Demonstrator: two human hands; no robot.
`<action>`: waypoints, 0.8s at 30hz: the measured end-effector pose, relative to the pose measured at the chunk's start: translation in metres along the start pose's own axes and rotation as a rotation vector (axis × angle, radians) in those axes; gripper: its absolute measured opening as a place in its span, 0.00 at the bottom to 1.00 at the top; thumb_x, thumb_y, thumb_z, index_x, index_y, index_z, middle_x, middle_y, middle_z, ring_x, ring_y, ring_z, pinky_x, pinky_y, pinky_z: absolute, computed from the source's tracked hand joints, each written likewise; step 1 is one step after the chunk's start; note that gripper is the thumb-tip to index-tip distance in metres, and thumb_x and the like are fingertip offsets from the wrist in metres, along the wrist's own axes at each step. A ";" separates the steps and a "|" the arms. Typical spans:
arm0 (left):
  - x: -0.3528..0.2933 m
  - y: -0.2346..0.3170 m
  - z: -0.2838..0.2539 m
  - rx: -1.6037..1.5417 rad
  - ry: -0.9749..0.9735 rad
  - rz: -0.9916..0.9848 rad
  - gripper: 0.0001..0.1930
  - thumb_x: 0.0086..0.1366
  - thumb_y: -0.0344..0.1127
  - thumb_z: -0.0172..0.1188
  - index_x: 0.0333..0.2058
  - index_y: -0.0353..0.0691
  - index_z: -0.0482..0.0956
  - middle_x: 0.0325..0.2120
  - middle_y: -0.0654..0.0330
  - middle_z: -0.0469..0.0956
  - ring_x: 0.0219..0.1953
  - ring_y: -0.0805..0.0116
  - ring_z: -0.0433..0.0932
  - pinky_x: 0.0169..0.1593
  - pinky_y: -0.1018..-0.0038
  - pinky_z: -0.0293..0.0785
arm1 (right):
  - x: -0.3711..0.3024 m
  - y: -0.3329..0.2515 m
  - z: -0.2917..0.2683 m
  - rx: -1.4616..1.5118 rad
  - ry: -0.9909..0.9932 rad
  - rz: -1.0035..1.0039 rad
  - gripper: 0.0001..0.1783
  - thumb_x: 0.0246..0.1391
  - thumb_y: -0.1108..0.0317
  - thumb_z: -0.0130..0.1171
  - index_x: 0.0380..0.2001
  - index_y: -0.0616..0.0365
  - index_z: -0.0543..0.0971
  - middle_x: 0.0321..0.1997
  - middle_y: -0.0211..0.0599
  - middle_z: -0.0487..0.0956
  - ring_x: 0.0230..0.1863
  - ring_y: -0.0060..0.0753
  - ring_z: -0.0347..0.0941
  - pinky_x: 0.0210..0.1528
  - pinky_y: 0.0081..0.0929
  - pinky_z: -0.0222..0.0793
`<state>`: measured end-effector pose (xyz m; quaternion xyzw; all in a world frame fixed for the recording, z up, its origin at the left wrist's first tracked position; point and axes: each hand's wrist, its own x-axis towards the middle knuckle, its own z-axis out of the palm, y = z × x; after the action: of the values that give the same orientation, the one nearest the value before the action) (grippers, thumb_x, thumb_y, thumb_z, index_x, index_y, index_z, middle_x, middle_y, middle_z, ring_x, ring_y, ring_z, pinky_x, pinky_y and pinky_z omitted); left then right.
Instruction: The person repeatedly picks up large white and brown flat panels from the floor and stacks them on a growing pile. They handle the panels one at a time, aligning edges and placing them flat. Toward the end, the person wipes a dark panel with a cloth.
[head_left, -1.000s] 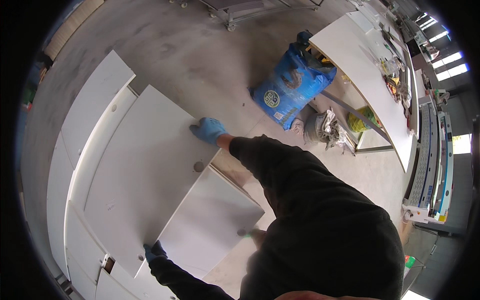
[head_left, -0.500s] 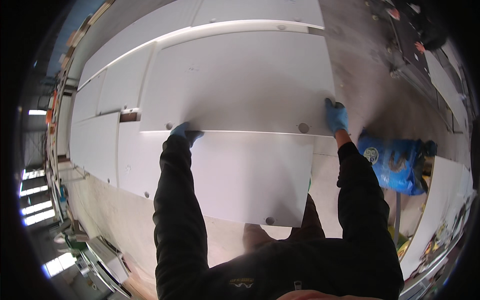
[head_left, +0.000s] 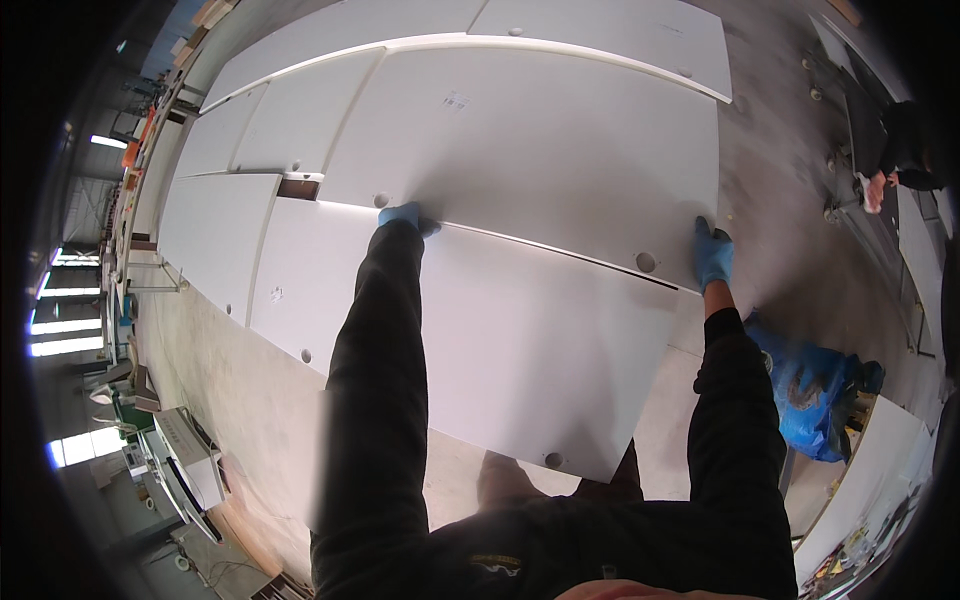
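Note:
Both my hands wear blue gloves with dark fingertips. A large white panel [head_left: 540, 150] lies flat in front of me, with round holes along its near edge and a small label. My left hand [head_left: 402, 215] is closed on that near edge, beside the left hole; part of its fingers is hidden. At the right end, my right hand [head_left: 713, 257] grips the panel's near corner, thumb on top. Nearer to me lies a second white panel [head_left: 530, 350], reaching almost to my legs. A thin dark gap shows between the two panels toward the right.
More white panels [head_left: 215, 240] lie to the left, and another row [head_left: 600, 40] runs along the far side. A blue bag [head_left: 810, 395] stands on the floor at right. Far right, another person's hand [head_left: 876, 192] shows near a dark wheeled cart [head_left: 862, 130].
My view has turned, and the scene sits differently in the picture. The gripped panel's far edge lies closer to the row behind it. Both hands keep their hold.

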<state>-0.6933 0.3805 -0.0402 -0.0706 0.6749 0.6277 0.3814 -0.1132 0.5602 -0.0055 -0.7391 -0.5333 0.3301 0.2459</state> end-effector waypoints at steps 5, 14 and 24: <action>0.032 0.033 0.024 1.170 -0.108 0.334 0.20 0.67 0.37 0.56 0.57 0.44 0.71 0.38 0.53 0.83 0.40 0.56 0.82 0.40 0.59 0.79 | 0.005 -0.014 0.020 -0.126 0.000 0.014 0.31 0.58 0.43 0.62 0.44 0.66 0.85 0.43 0.54 0.86 0.45 0.50 0.82 0.48 0.41 0.74; -0.098 0.009 0.071 1.669 0.255 0.962 0.47 0.64 0.66 0.57 0.71 0.39 0.58 0.71 0.40 0.58 0.73 0.40 0.55 0.73 0.49 0.51 | -0.011 -0.019 0.023 -0.099 0.111 -0.204 0.28 0.61 0.44 0.58 0.42 0.61 0.83 0.44 0.59 0.83 0.49 0.63 0.79 0.52 0.49 0.73; -0.082 -0.012 0.069 1.558 0.197 1.007 0.47 0.68 0.66 0.51 0.72 0.35 0.54 0.73 0.43 0.53 0.76 0.42 0.46 0.76 0.52 0.43 | -0.026 -0.041 -0.019 -0.546 0.093 -0.357 0.25 0.65 0.44 0.52 0.31 0.54 0.83 0.35 0.51 0.84 0.40 0.60 0.80 0.44 0.51 0.75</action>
<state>-0.5999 0.4084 0.0053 0.4534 0.8860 0.0805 -0.0550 -0.1302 0.5475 0.0419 -0.6866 -0.7115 0.0928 0.1169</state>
